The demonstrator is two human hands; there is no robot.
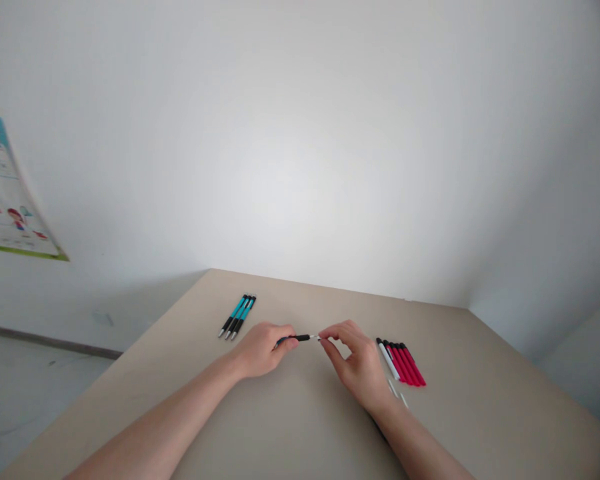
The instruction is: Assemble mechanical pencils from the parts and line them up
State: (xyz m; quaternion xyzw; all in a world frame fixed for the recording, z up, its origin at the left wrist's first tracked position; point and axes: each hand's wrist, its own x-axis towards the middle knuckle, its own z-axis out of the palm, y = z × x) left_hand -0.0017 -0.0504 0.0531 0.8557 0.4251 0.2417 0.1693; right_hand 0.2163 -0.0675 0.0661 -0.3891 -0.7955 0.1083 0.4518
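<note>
Above the middle of the table, my left hand (265, 349) is closed around a pen (303, 338) with a black grip, which points to the right. Most of the pen's barrel is hidden in the fist; a little blue shows by the thumb. The thumb and forefinger of my right hand (356, 357) pinch together at the pen's slim pale tip; whether that end is a separate piece I cannot tell. Beyond my left hand lie three blue pens (238, 317) with black grips and silver tips, side by side.
Right of my right hand lies a row of several red barrels (407, 364) with black ends, beside a white one (389, 360). Thin white sticks (404, 400) lie near my right wrist, partly hidden. The table (300, 293) meets a white wall; a poster (15, 193) hangs left.
</note>
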